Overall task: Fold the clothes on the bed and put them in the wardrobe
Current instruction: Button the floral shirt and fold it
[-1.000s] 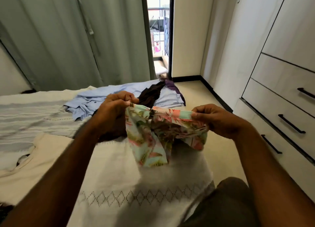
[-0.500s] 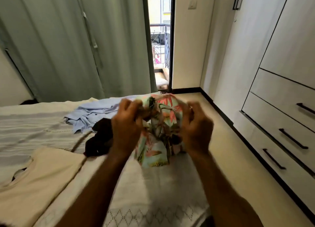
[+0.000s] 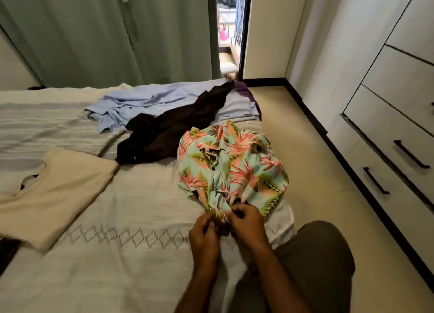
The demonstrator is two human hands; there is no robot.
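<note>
On the white woven bedspread point(image 3: 117, 254) lie a folded cream top point(image 3: 54, 195), a crumpled dark brown garment point(image 3: 169, 134) and a pale blue shirt point(image 3: 141, 101); the white wardrobe with black drawer handles point(image 3: 394, 124) stands right. The fingertips are buried in cloth. The mint shirt with pink floral print point(image 3: 232, 169) lies spread near the bed's edge, its near hem pinched by left hand point(image 3: 204, 235) and right hand point(image 3: 246, 225)

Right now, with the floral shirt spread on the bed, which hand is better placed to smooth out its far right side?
Right, probably. Both hands pinch the near hem of the floral shirt; the right hand sits on the side nearer the wardrobe, under the bunched part. The left hand would have to cross over.
</note>
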